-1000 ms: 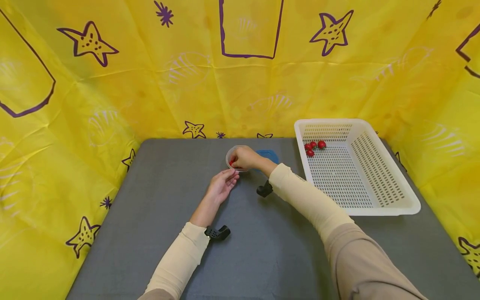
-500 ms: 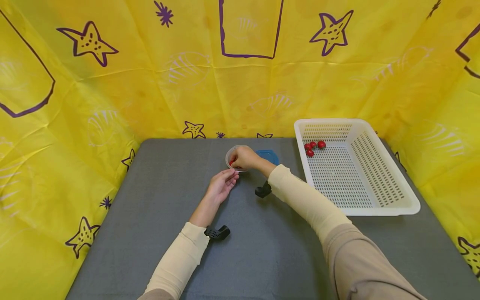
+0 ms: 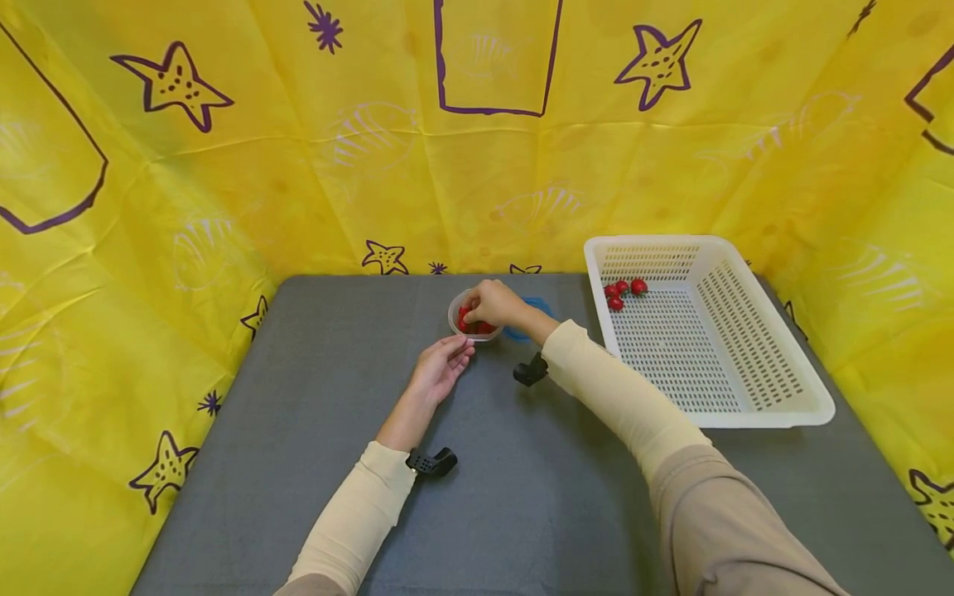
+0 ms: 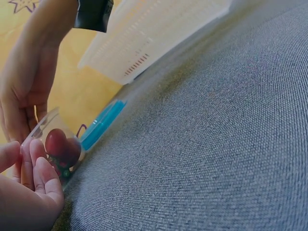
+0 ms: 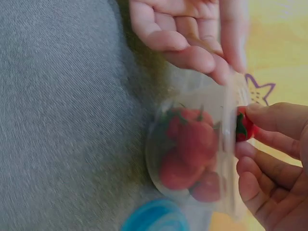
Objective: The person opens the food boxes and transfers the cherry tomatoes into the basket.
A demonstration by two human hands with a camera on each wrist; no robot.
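Between thumb and fingers my right hand (image 3: 498, 305) pinches a small red tomato (image 5: 244, 126) at the mouth of a clear plastic tub (image 3: 452, 319). My left hand (image 3: 441, 368) holds the near side of the tub's rim in its fingertips. Several red tomatoes (image 5: 195, 144) with green stems show through the tub's wall in the right wrist view. A blue lid (image 4: 102, 125) lies on the table just right of the tub, partly hidden behind my right wrist in the head view.
On the right stands a white slotted basket (image 3: 745, 419) with several tomatoes (image 3: 638, 287) in its far left corner. The grey table (image 3: 335, 348) is bordered by a yellow cloth (image 3: 298, 199) with starfish drawings at the back and sides.
My right hand has risen slightly and shifted back and to the right, so more red shows inside the tub. My left hand keeps its place at the rim.
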